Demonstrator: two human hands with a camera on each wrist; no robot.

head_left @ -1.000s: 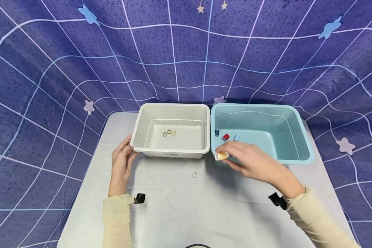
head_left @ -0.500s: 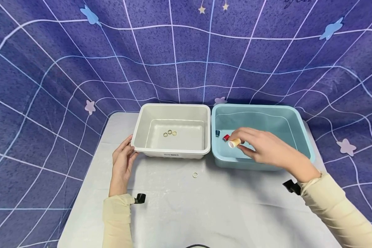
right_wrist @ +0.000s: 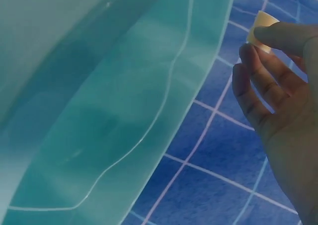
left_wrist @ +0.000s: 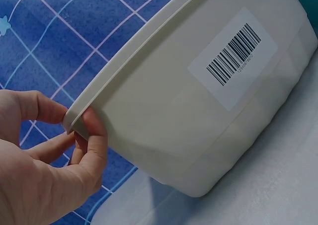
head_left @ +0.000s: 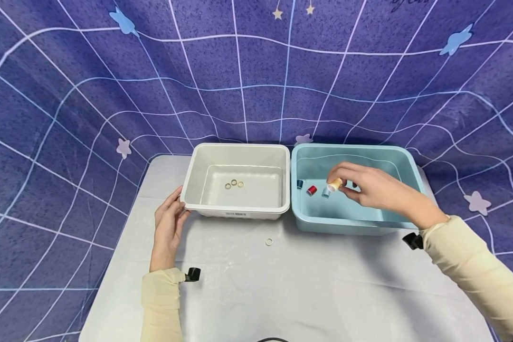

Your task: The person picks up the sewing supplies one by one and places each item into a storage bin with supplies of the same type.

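Note:
My left hand pinches the near left corner of the white plastic bin between thumb and fingers. The left wrist view shows that grip on the rim, with a barcode label on the bin's side. Over the light blue bin, my right hand pinches a yellow thread spool at its fingertips; the same spool appears in the right wrist view. Below it in the blue bin lie a red spool, a dark blue spool and a light blue spool.
Several small metallic rings lie inside the white bin. Another ring is on the grey-white tabletop in front of the bins. A purple patterned curtain hangs behind, and a black cable shows at the near edge.
My right hand has carried the yellow spool from the blue bin's near left edge rightward and away over its middle. My left hand has stayed on the white bin's corner.

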